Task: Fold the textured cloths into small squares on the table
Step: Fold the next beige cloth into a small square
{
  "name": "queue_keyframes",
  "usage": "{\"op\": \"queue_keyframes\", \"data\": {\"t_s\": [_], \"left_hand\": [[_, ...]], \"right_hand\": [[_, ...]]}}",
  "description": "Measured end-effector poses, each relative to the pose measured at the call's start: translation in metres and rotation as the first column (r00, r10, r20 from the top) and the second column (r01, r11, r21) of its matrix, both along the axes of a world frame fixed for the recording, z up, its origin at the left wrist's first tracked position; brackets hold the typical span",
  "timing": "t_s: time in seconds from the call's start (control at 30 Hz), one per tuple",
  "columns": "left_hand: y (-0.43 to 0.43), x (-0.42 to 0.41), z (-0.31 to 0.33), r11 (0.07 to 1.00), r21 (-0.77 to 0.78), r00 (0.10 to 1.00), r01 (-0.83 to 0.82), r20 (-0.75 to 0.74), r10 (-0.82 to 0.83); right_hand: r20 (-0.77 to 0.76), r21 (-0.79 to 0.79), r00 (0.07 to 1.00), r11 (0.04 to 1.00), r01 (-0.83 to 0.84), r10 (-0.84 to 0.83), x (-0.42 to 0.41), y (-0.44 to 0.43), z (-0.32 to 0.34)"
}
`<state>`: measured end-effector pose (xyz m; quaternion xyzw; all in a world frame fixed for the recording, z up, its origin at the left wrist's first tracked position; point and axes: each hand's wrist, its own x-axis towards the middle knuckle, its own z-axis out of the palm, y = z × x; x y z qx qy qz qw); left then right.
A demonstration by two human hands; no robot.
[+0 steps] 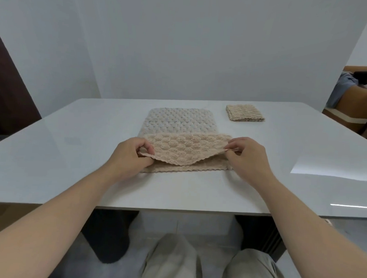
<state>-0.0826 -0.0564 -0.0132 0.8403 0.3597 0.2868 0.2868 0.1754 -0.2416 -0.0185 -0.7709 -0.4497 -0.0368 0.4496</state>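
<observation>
Beige cloth mid-fold, both hands on it

Left hand (129, 155) and right hand (248, 157) each pinched a corner of the beige cloth (186, 148); grey cloth (179, 120) lay just behind it, folded square (244, 113) behind-right.

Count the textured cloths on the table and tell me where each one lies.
3. A folded beige square sits far right. A grey cloth lies flat at centre. A beige cloth overlaps its near end, pinched by the left hand and right hand. More could hide underneath.

one head-worn wide-angle view looks forward and down from close above the glossy white rectangular table (51, 164), toward a plain white wall (182, 44).
</observation>
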Motion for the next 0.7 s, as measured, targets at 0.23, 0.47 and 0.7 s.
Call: {"op": "queue_keyframes", "data": {"t_s": [0.23,0.47,0.7], "left_hand": [[-0.003,-0.007,-0.011,0.994,0.069,0.994,0.088,-0.068,-0.083],[-0.001,-0.011,-0.018,0.974,0.156,0.981,0.166,-0.125,-0.147],[0.001,-0.011,-0.021,0.960,0.213,0.977,0.180,-0.153,-0.149]], "right_hand": [[0.016,-0.025,1.000,1.000,0.008,-0.008,0.000,-0.005,-0.014],[0.009,-0.101,0.999,0.994,0.045,-0.044,0.005,-0.006,-0.020],[0.074,-0.109,0.997,0.993,0.038,-0.030,0.004,-0.005,-0.025]]}}
